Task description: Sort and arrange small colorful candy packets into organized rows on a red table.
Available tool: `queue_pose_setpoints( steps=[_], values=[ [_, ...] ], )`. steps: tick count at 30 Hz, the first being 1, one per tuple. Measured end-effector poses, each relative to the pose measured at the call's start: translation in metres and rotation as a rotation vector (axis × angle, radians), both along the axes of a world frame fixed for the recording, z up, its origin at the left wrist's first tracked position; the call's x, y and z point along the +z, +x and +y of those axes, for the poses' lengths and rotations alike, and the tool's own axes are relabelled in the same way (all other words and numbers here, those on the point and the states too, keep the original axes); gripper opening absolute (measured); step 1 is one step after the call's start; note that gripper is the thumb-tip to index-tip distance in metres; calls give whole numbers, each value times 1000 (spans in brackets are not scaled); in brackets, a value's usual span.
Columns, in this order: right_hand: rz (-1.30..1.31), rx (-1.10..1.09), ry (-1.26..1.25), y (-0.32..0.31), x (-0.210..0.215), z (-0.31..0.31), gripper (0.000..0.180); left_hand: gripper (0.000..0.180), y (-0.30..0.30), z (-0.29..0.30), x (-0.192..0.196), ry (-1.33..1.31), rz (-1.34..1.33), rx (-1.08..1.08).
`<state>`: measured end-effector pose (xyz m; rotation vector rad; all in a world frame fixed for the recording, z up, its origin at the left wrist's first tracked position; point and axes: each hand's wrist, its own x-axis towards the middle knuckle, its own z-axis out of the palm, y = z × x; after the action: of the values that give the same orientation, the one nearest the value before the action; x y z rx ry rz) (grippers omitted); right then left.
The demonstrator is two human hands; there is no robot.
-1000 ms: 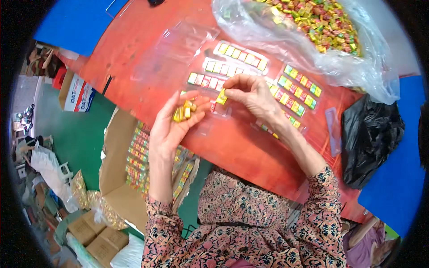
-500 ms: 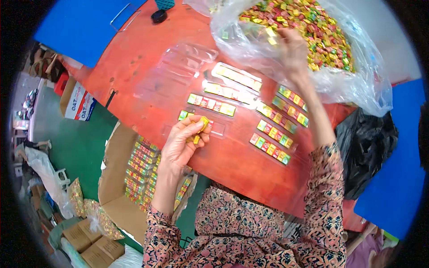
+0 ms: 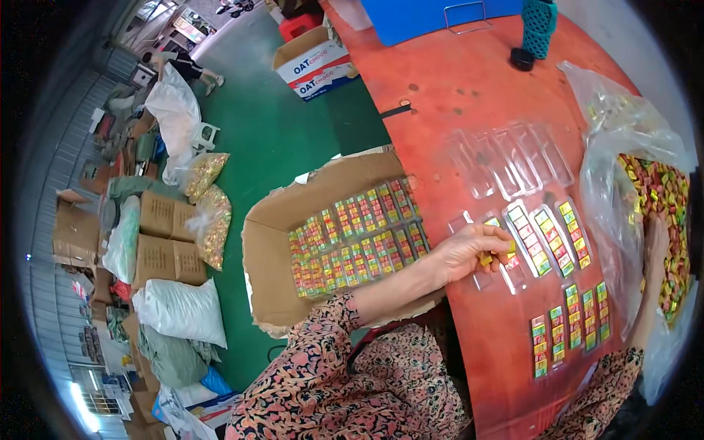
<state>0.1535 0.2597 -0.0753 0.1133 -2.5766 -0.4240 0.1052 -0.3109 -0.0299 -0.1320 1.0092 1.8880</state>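
Observation:
My left hand (image 3: 473, 251) is closed around a few small yellow candies (image 3: 486, 259) and rests on a partly filled clear tray (image 3: 506, 271) near the edge of the red table (image 3: 469, 81). My right hand (image 3: 655, 238) reaches into a big clear plastic bag (image 3: 623, 147) of mixed coloured candies (image 3: 671, 198); its fingers are half hidden at the picture's rim. Filled trays (image 3: 546, 235) lie right of my left hand, with several more filled trays (image 3: 572, 323) nearer me. Empty clear trays (image 3: 513, 158) lie further up the table.
An open cardboard box (image 3: 271, 249) of filled candy trays stands on the green floor beside the table. Cartons (image 3: 165, 238), sacks (image 3: 180, 312) and bags of candy (image 3: 213, 220) crowd the floor on the left. A teal and black object (image 3: 539, 26) stands at the table's far end.
My right hand left the left hand, reached into the candy bag and stays there. My left hand came down onto a tray. The view has swung left toward the floor.

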Motion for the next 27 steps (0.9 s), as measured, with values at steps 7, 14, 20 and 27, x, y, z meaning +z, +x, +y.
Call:
queue_pose_setpoints(
  steps=[7,14,20,27],
  values=[
    [-585,-604,75,-14,62,-93,37,15,0,-7,0,-11,14,29],
    [186,-265,946,24,76,-139,27,12,-5,-9,-1,-12,-2,85],
    [381,-230,-250,25,36,-51,29,14,1,-7,-3,4,-7,103],
    [303,-281,-610,61,44,-43,34,15,12,-6,-6,9,-3,70]
  ],
)
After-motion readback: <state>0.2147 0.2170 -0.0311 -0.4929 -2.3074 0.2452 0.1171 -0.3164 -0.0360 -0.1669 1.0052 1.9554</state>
